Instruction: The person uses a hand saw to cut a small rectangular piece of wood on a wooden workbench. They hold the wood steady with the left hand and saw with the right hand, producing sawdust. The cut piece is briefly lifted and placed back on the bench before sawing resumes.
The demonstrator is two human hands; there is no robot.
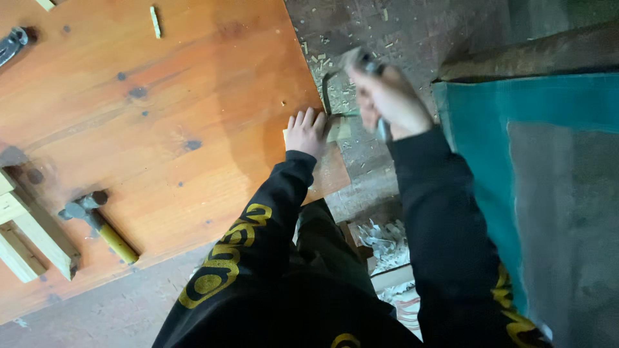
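My left hand (307, 132) presses flat on a small pale wood piece (340, 129) at the right edge of the orange wooden table (161, 116). My right hand (387, 96), blurred by motion, grips the handle of a hand saw (330, 96) whose thin dark frame reaches down to the wood piece just past the table edge. Both arms wear black sleeves with yellow print.
A hammer (97, 222) with a yellow handle lies near the table's front left. Pale wood blocks (29, 235) sit at the left edge. A dark tool (11, 44) lies top left. Wood chips litter the floor (367, 38). A teal sheet (516, 148) lies to the right.
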